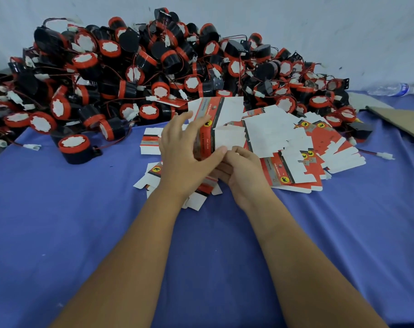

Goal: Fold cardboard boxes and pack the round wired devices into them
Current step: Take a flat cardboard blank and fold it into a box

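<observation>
Early stage. My left hand (187, 150) and right hand (242, 171) grip half-erected box (215, 129), flaps open. Flat blanks (296, 147) just right, buzzer heap (153, 74) beyond; none visibly packed.

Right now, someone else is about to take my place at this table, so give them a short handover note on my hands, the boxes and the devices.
Left hand: grips the side of a half-opened red and white box.
Right hand: holds the same box from below, fingers curled at its lower flap.
Flat boxes: fanned out on the blue cloth just right of the hands, a few more under the left hand.
Devices: big heap at the back; one loose device sits at front left.
Done: one box partly opened; no packed box in view.
Left: close its flaps, put a device in, repeat.
</observation>
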A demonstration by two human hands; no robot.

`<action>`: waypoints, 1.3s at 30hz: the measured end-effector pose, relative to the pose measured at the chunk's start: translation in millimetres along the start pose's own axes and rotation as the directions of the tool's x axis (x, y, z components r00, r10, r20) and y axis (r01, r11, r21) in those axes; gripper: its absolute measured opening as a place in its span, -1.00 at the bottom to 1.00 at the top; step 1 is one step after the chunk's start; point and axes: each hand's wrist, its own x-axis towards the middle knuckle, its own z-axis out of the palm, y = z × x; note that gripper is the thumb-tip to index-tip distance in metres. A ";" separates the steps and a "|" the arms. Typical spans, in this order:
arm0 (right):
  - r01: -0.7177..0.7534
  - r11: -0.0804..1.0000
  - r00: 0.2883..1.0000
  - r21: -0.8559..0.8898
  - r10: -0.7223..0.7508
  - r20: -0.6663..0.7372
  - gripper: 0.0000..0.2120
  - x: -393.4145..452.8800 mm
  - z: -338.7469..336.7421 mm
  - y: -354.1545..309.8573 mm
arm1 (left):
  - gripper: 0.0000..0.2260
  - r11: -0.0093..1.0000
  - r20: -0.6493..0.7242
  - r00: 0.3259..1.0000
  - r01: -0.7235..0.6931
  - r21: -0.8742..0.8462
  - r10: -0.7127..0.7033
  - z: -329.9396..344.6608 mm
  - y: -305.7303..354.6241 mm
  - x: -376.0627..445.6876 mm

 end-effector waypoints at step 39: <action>0.402 0.867 0.914 -0.293 -0.361 0.186 -0.45 -3.9 0.8 -9.6 | -0.48 0.441 0.344 0.848 0.509 -0.739 -0.403 -7.1 21.4 2.5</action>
